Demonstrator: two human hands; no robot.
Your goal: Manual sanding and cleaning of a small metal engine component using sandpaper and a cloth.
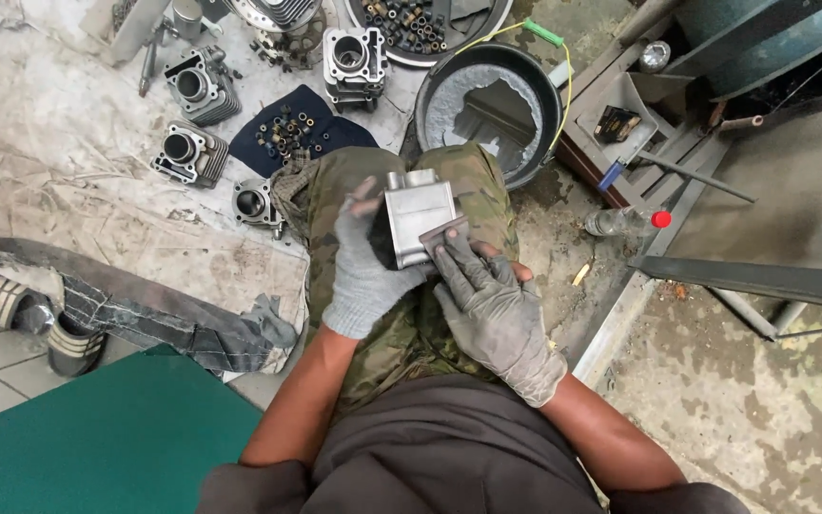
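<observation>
A silvery metal engine cylinder block [418, 213] rests on my camouflage-trousered knee [473, 176]. My left hand [365, 266], in a grey glove, grips the block's left side. My right hand [492, 303], also gloved, presses a small brownish piece of abrasive sheet [441, 234] against the block's lower right corner.
Several finned cylinder blocks [200, 86] lie on a dirty cloth at upper left, beside a dark cloth with small parts [289, 133]. A black basin with grey liquid [490, 100] stands ahead. A clear bottle with red cap [628, 222] lies at right. Sandals [45, 328] and green mat [107, 438] at left.
</observation>
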